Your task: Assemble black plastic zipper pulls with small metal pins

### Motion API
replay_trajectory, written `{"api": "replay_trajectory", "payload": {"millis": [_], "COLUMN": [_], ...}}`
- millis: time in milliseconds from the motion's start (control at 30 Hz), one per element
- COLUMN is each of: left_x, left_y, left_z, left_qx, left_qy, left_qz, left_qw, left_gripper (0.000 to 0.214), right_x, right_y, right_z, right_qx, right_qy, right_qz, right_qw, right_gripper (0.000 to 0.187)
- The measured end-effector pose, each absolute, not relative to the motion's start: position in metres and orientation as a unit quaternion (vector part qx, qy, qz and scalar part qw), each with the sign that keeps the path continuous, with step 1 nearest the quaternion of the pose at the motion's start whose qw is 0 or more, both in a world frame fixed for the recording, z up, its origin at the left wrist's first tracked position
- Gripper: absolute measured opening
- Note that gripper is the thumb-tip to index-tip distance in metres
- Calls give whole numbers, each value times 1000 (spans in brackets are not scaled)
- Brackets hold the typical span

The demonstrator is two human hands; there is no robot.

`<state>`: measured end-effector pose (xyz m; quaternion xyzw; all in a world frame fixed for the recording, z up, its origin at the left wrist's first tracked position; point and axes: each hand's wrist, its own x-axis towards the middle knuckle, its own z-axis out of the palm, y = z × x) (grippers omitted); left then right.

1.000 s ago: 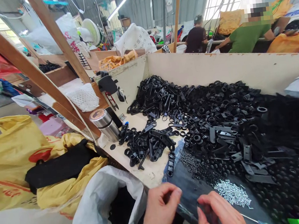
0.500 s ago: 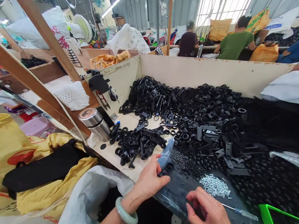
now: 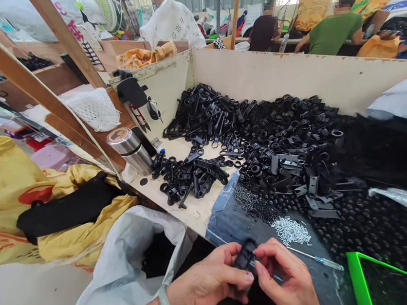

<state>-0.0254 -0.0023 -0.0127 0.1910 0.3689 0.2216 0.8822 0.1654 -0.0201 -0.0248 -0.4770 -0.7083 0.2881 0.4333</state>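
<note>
Low in the head view, my left hand (image 3: 207, 282) is closed around a black plastic part (image 3: 246, 255), long and narrow with a rounded end. My right hand (image 3: 289, 280) meets it from the other side, thumb and index finger pinched at the part's right edge. Whatever small piece those fingertips hold is hidden. Just beyond my right hand lie a heap of silvery metal pins (image 3: 291, 230) and a screwdriver (image 3: 328, 261) with a clear bluish handle. Tiny dark pieces (image 3: 249, 202) are scattered on the dark work mat (image 3: 221, 224) ahead of my hands.
Black arm-shaped parts (image 3: 195, 178) and black rings (image 3: 291, 118) are heaped across the walled bench. At right are round black pieces (image 3: 368, 241) and a green-rimmed tray (image 3: 357, 282). A steel flask (image 3: 130, 151) stands left, above an open white sack (image 3: 123, 259). Co-workers sit beyond.
My left hand has moved down and right with the black plastic part, and my right hand has risen slightly to meet it. The view has tilted down.
</note>
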Motion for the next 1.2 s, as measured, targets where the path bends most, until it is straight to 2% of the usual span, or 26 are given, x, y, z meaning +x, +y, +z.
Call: {"api": "replay_trajectory", "payload": {"millis": [200, 467, 733, 1000, 1200], "left_x": [-20, -14, -10, -8, -10], "left_y": [-1, -3, -4, -4, -4], "left_z": [-1, -2, -5, -15, -32], "left_qx": [246, 218, 345, 399, 440], "left_qy": [430, 453, 472, 466, 487], "left_qz": [233, 226, 281, 290, 271], "left_qw": [837, 834, 761, 735, 704], "left_gripper": [57, 62, 32, 20, 21], "right_x": [167, 164, 159, 158, 157], "right_y": [-27, -24, -18, -18, -21], "right_z": [-30, -34, -38, -43, -47], "right_qx": [-478, -477, -474, -471, -465], "right_qy": [-725, -752, -766, -781, -785], "right_qz": [265, 214, 182, 142, 130], "right_qw": [418, 401, 395, 385, 388], "right_gripper": [9, 10, 9, 9, 13]}}
